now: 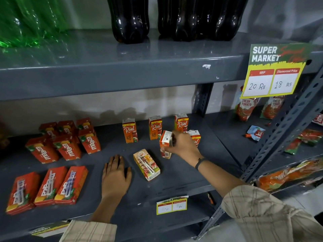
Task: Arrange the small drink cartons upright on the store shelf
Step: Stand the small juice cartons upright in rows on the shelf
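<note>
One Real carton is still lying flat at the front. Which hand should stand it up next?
Probably the left hand: it rests flat and empty on the shelf right beside the lying carton, while the right hand is gripping another carton.

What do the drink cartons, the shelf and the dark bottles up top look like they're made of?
Lying carton: printed coated paperboard by the look, with crisp folded edges and a wrapped straw on its face. Shelf: probably painted grey metal, with a dull sheen, scuffs and perforated uprights. Dark bottles: likely clear plastic holding dark liquid, given the glossy highlights and lobed bases.
</note>
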